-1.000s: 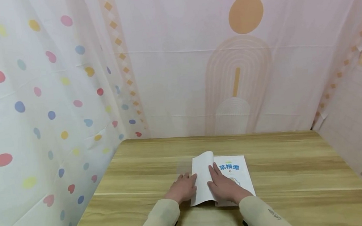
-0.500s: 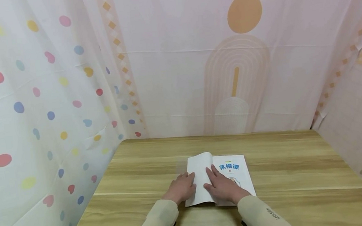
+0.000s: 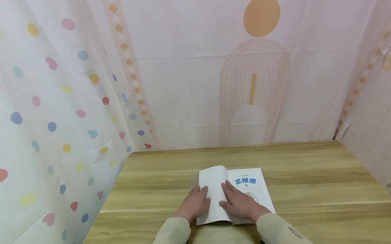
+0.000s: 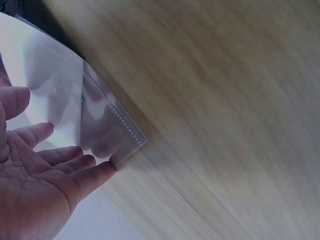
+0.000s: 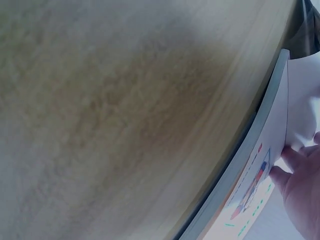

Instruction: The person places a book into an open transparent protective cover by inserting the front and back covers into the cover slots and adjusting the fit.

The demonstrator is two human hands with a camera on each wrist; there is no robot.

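A white paperback book (image 3: pixel 239 194) is lying near the middle of the wooden counter (image 3: pixel 311 189), toward its near edge, with its front cover (image 3: pixel 213 191) turned open to the left. The head view is showing both hands side by side on it. The left hand (image 3: pixel 194 203) is resting with straight fingers on the outer edge of the opened cover, partly over the counter. The right hand (image 3: pixel 240 203) is lying flat, fingers extended, across the inner edge of the cover and the title page (image 3: pixel 253 187), which is carrying blue Chinese characters. The two hands are close together but not touching, and neither is curling round anything. Beige sleeves are covering both forearms.

The left wrist view is giving what the head view cannot: the open palm (image 4: pixel 35 190) seen from below, fingertips (image 4: pixel 102 172) meeting the corner of a glossy flap (image 4: pixel 107 132) edged with a dotted line, apparently the cover's corner, though the blur is making that uncertain. The right wrist view is showing the book's side, the page block (image 5: pixel 240 175) lying on the counter, and fingers (image 5: pixel 300 185) pressing on the printed page; the print there is too smeared to read.

The lower part of the title page is sitting hidden under the right hand. Patterned curtains (image 3: pixel 39 113) are hanging around the counter.
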